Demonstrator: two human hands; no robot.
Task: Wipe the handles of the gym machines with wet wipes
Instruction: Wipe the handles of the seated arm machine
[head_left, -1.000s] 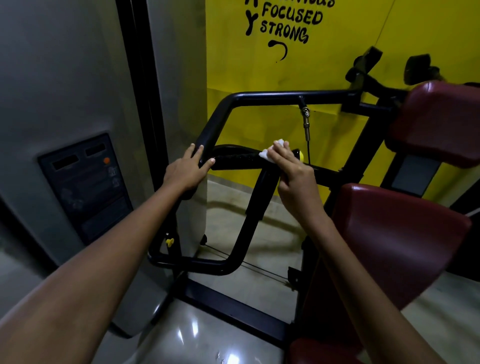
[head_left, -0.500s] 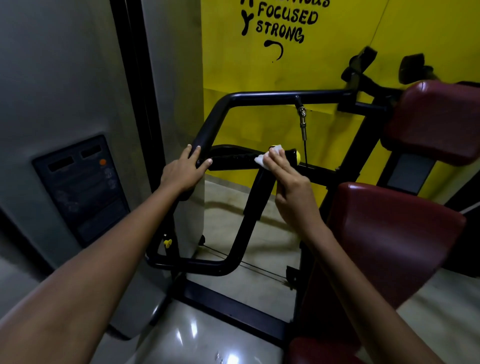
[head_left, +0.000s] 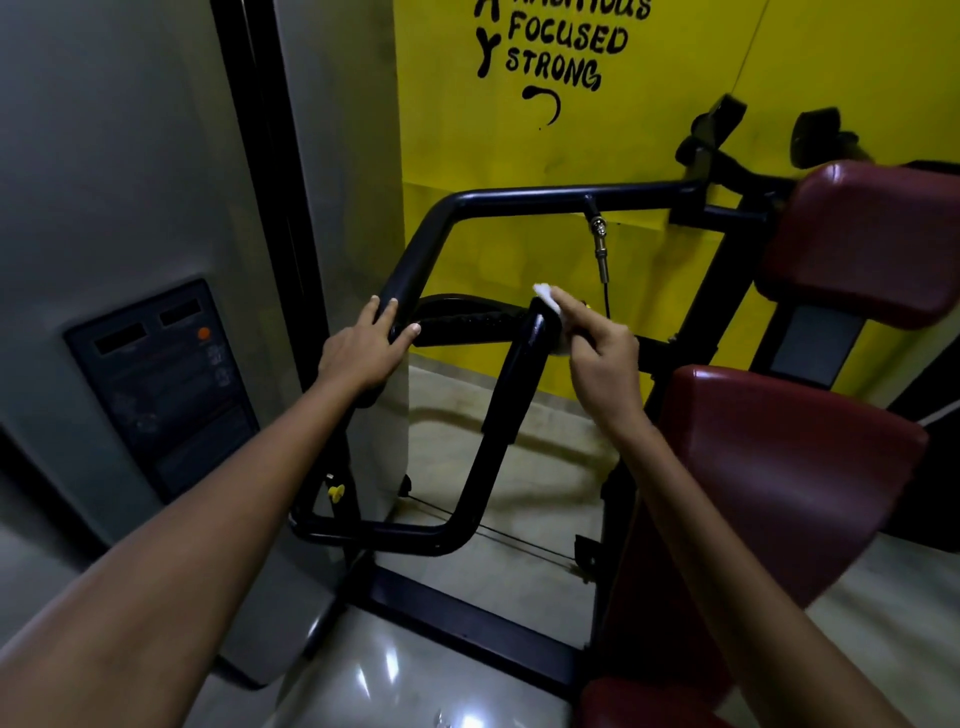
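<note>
We pinched white wipe (head_left: 546, 296) in right hand (head_left: 602, 358) against black handle (head_left: 467, 323); left hand (head_left: 363, 353) gripped frame bar (head_left: 410, 265).

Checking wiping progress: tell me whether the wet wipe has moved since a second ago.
Yes. The wet wipe has shifted slightly left along the handle, away from the hanging cable.

"FOCUSED", "STRONG" painted on yellow wall (head_left: 649, 130)
</note>
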